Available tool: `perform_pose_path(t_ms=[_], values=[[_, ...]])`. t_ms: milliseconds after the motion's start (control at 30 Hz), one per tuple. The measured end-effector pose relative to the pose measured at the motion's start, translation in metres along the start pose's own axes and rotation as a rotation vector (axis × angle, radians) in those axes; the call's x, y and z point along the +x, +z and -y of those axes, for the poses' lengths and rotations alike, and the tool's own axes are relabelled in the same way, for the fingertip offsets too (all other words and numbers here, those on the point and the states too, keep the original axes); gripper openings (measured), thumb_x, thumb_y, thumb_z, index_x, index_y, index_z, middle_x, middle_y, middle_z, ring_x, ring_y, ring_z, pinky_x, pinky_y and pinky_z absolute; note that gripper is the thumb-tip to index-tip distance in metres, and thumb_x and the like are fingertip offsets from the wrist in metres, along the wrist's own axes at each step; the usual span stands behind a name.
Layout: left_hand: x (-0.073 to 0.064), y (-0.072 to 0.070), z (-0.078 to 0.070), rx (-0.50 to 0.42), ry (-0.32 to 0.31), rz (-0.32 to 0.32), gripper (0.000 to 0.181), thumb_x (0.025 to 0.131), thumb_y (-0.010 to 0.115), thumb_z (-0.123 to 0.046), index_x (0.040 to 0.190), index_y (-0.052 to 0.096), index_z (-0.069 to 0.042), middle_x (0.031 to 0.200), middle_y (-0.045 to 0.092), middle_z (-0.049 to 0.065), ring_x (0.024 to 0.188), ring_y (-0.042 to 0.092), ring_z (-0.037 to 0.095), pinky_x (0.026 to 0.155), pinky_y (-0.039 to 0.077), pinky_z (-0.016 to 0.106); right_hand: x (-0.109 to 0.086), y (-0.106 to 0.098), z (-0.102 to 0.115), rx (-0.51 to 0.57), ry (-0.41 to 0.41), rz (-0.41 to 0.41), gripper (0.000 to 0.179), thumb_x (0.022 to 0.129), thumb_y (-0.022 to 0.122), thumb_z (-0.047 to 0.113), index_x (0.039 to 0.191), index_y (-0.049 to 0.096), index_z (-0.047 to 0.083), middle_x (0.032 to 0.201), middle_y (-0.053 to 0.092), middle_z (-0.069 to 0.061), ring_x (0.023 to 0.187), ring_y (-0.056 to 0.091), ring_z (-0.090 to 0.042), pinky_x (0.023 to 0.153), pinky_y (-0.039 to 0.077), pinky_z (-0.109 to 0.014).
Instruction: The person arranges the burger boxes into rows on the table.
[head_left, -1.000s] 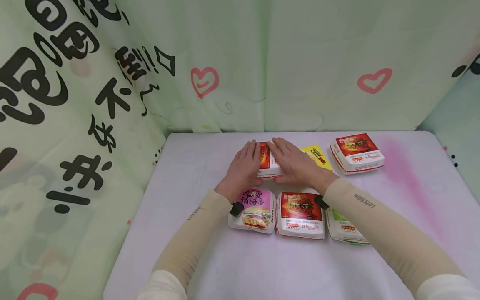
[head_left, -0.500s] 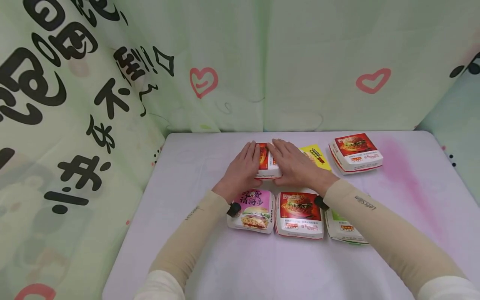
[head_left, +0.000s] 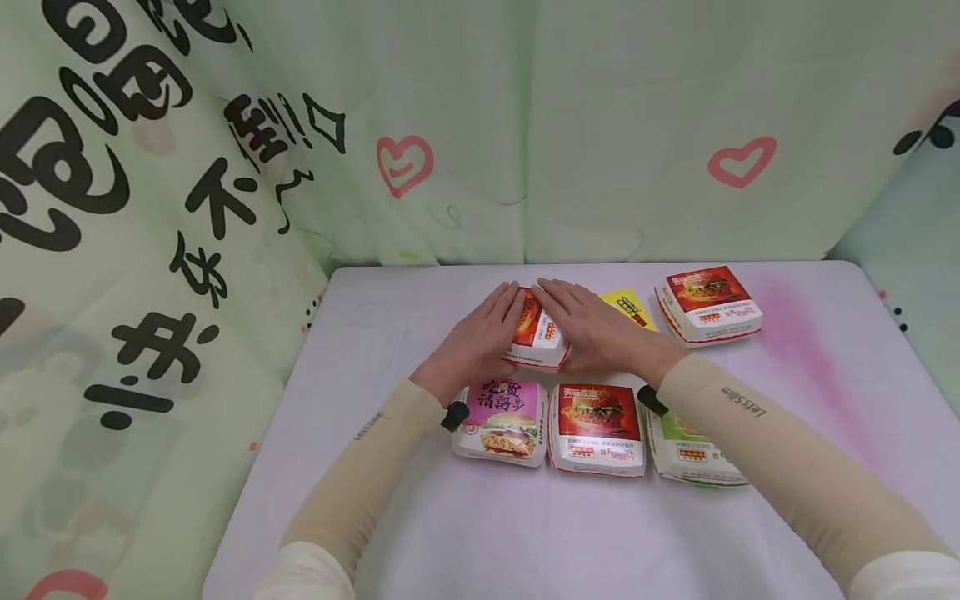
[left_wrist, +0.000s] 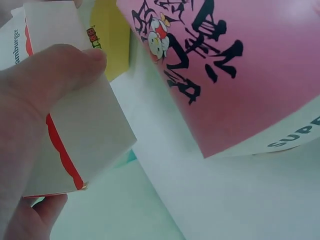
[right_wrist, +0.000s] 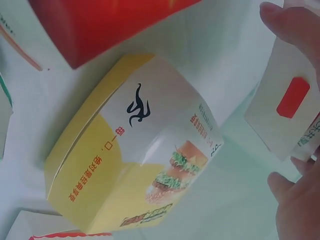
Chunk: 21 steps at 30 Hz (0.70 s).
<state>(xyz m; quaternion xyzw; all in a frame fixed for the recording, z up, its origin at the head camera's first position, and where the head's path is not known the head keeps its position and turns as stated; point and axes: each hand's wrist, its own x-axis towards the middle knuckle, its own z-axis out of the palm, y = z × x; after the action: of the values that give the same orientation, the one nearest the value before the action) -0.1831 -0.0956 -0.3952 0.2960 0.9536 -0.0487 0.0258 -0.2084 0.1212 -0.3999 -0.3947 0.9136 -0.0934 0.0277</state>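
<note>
Between both hands, in the back row on the table, is a white paper hamburger box [head_left: 536, 346] with a red burger picture on its lid. My left hand [head_left: 477, 342] grips its left side; the left wrist view shows the thumb [left_wrist: 75, 62] over the near wall and fingertips at the far side. My right hand [head_left: 596, 332] holds the opposite side, its thumb [right_wrist: 287, 25] on the box. The box is tilted in the head view, and the hands cover much of its lid. A yellow hamburger box [right_wrist: 110, 165] stands beside it, partly hidden behind the right hand.
A pink box [head_left: 504, 425], a red-topped box [head_left: 597, 429] and a green-marked box [head_left: 693, 454], partly under the right sleeve, form the front row. Another red-topped box [head_left: 708, 306] sits back right. A printed curtain [head_left: 615, 125] hangs behind the table [head_left: 562, 542].
The held hamburger box has tilted and come slightly toward me, with both hands turning along with it. The other boxes keep their places while the whole view drifts slightly left.
</note>
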Motion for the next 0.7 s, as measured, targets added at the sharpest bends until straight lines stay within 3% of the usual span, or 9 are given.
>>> perform_pose_path(t_ms=[100, 200, 300, 500, 700], values=[[-0.001, -0.001, 0.001, 0.019, 0.039, -0.029, 0.106, 0.085, 0.074, -0.045, 0.157, 0.012, 0.003, 0.166, 0.014, 0.018, 0.155, 0.013, 0.031, 0.126, 0.016, 0.034, -0.001, -0.002, 0.000, 0.014, 0.010, 0.009, 0.119, 0.073, 0.085, 0.047, 0.158, 0.015, 0.003, 0.164, 0.019, -0.018, 0.150, 0.022, -0.036, 0.123, 0.023, -0.054], [-0.001, -0.003, 0.001, 0.021, 0.031, -0.043, 0.107, 0.084, 0.075, -0.044, 0.157, 0.012, 0.002, 0.165, 0.014, 0.018, 0.155, 0.013, 0.031, 0.126, 0.018, 0.034, -0.001, -0.003, 0.001, 0.017, 0.017, 0.006, 0.118, 0.073, 0.085, 0.047, 0.158, 0.015, 0.003, 0.161, 0.023, -0.019, 0.147, 0.027, -0.037, 0.121, 0.027, -0.054], [-0.001, -0.003, -0.001, 0.004, -0.022, -0.035, 0.109, 0.083, 0.077, -0.044, 0.158, 0.010, -0.003, 0.166, 0.012, 0.017, 0.154, 0.015, 0.033, 0.123, 0.026, 0.036, -0.001, -0.003, 0.002, 0.016, 0.022, -0.013, 0.116, 0.073, 0.086, 0.045, 0.157, 0.017, 0.004, 0.157, 0.029, -0.020, 0.143, 0.033, -0.038, 0.119, 0.032, -0.054], [-0.001, -0.002, -0.008, 0.012, -0.170, -0.053, 0.105, 0.084, 0.078, -0.041, 0.158, 0.012, -0.007, 0.163, 0.018, 0.019, 0.142, 0.038, 0.034, 0.111, 0.045, 0.039, 0.001, -0.003, 0.005, 0.030, 0.090, -0.037, 0.114, 0.073, 0.088, 0.035, 0.157, 0.018, 0.007, 0.151, 0.033, -0.021, 0.136, 0.041, -0.038, 0.113, 0.040, -0.054], [-0.004, -0.003, -0.011, 0.024, -0.221, -0.134, 0.100, 0.083, 0.079, -0.040, 0.157, 0.019, -0.010, 0.158, 0.029, 0.018, 0.129, 0.047, 0.033, 0.097, 0.055, 0.039, 0.003, -0.001, 0.008, 0.038, 0.141, -0.066, 0.114, 0.072, 0.089, 0.036, 0.157, 0.019, 0.007, 0.147, 0.036, -0.021, 0.129, 0.047, -0.037, 0.109, 0.045, -0.052]])
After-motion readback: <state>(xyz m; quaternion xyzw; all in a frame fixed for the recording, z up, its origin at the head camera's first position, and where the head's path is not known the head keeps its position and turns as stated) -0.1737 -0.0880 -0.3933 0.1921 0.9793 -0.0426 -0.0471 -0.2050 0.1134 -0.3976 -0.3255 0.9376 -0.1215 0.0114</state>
